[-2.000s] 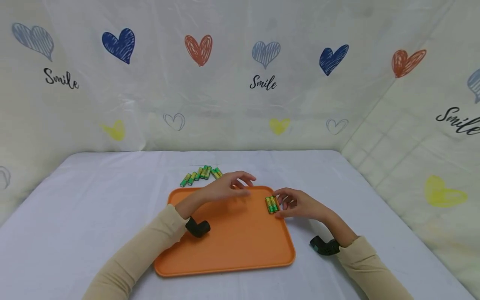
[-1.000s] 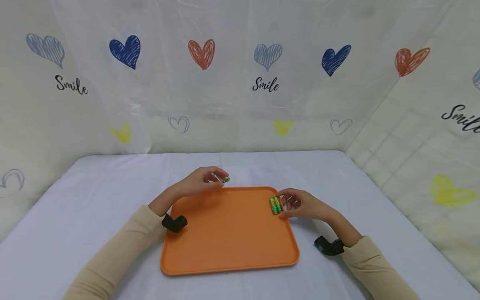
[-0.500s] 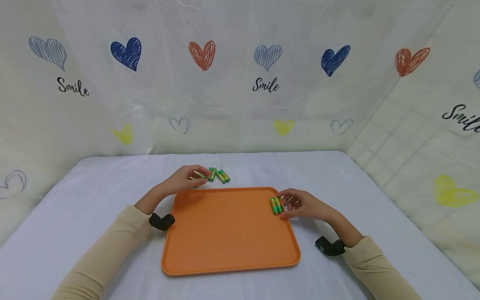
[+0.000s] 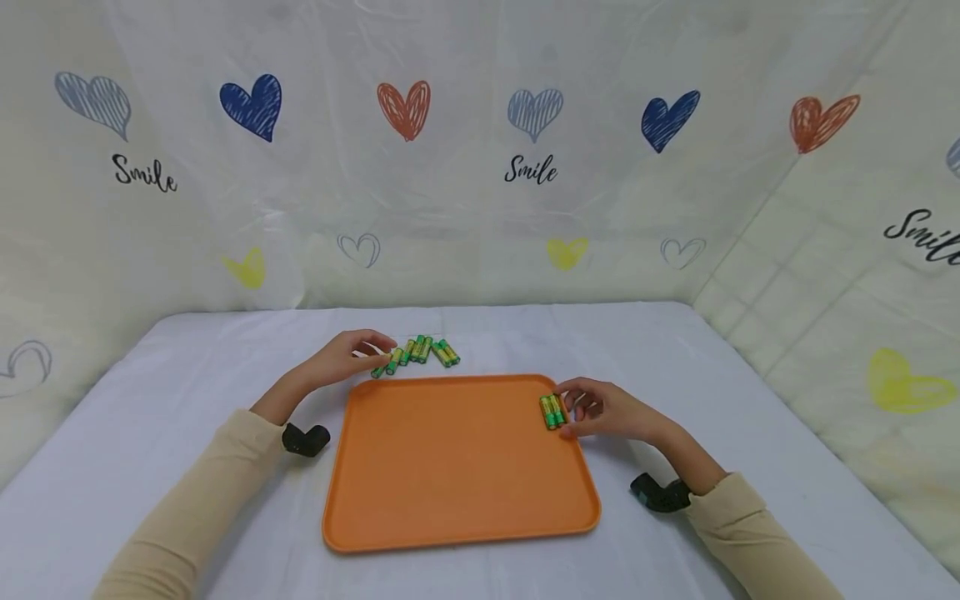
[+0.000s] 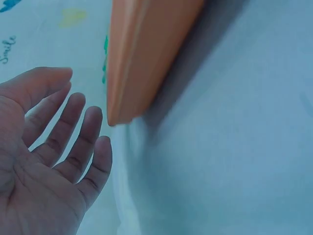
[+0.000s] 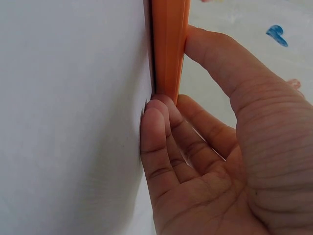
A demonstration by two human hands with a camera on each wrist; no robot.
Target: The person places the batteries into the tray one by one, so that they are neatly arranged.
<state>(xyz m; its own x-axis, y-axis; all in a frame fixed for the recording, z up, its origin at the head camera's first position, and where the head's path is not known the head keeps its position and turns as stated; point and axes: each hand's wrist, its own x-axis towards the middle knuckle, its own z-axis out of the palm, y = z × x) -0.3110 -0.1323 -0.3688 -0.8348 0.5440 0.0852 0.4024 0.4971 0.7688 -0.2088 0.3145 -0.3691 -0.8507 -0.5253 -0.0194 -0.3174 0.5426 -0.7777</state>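
My left hand (image 4: 343, 358) is just past the tray's far left corner, its fingertips over the left end of a loose row of green-and-yellow batteries (image 4: 426, 350). In the left wrist view its fingers (image 5: 73, 161) are spread and loosely bent, with nothing between them. The leftmost battery (image 4: 377, 372) is partly hidden by that hand. My right hand (image 4: 611, 412) rests at the right rim of the orange tray (image 4: 457, 467), thumb touching the rim and fingers loosely bent beside it. Close by its fingertips, two batteries (image 4: 549, 412) lie side by side on the tray.
A white cloth (image 4: 645, 333) covers the table under the tray. Behind it rises a pale backdrop with printed hearts (image 4: 405, 110). Each wrist wears a black camera (image 4: 306, 440), the left one beside the tray's left rim.
My left hand has moved left from above the tray, passing over the battery row to its left end. The right hand has stayed at the tray's right rim beside the two batteries.
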